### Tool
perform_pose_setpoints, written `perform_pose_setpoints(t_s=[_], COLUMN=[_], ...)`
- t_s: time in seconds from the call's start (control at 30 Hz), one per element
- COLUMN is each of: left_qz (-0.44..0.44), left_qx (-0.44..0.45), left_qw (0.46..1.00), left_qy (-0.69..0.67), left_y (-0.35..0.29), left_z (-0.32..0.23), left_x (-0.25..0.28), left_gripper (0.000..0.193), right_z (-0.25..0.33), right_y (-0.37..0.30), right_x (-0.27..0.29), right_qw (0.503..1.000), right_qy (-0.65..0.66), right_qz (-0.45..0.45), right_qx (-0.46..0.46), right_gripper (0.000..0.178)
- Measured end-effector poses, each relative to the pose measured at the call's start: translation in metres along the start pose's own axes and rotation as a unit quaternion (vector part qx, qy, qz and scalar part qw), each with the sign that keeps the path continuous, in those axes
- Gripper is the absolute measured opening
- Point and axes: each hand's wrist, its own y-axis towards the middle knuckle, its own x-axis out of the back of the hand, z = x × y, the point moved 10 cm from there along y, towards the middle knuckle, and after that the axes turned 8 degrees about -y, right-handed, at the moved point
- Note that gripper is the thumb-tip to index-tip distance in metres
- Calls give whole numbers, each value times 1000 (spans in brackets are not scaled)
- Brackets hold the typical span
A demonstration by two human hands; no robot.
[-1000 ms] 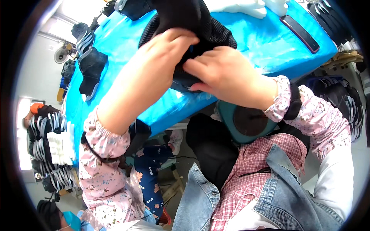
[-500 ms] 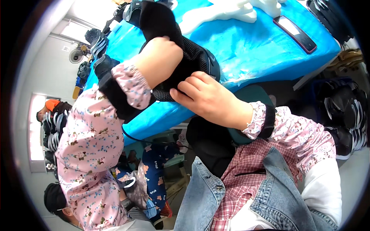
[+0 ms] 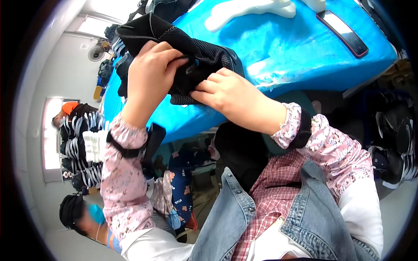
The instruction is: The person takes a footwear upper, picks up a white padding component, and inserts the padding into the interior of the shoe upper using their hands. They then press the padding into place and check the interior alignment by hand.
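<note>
Head view: one black knit shoe upper (image 3: 208, 51), above left of frame centre, over the blue counter (image 3: 278, 56); long axis slanting down rightward; left hand (image 3: 152, 67) pinching fabric toward its upper-left end, right hand (image 3: 233, 96) gripping its lower edge.

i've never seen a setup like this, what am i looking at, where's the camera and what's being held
There's no machine here: these are a person's own bare hands, seen from a wide fisheye camera worn on their head and looking down. That's why straight edges bend and the sleeves come up from below. The left hand and right hand both grip a black mesh piece, probably a shoe upper, at its opening. It is over a blue-covered table. Beyond it lie white forms, and a phone is at the right.
</note>
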Motion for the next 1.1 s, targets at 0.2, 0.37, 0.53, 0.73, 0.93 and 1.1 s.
perform_pose_setpoints(t_s=[0.2, 0.37, 0.53, 0.73, 0.93, 1.1], left_qz=[12, 8, -79, -229, -139, -172], left_qx=[11, -123, -181, 61, 48, 43], left_qw=[997, 984, 969, 952, 984, 976], left_qy=[72, 126, 148, -194, -104, -128], left_y=[5, 29, 23, -46, -88, -85], left_z=[31, -10, -30, 11, -8, -5], left_x=[-32, -25, -10, 26, -17, -19], left_gripper=[14, 19, 17, 20, 38, 32], right_z=[0, -1, -2, -19, -57, -65], right_y=[0, -4, 5, 6, 48, 72], right_x=[6, -2, 1, -3, 1, -10], right_qw=[998, 999, 998, 997, 984, 945], right_qy=[-40, -26, -53, 16, 79, -155], right_qz=[-49, -10, -16, 72, 106, 273], right_qx=[27, 30, 23, -26, -118, -89], right_gripper=[13, 15, 20, 30, 22, 39])
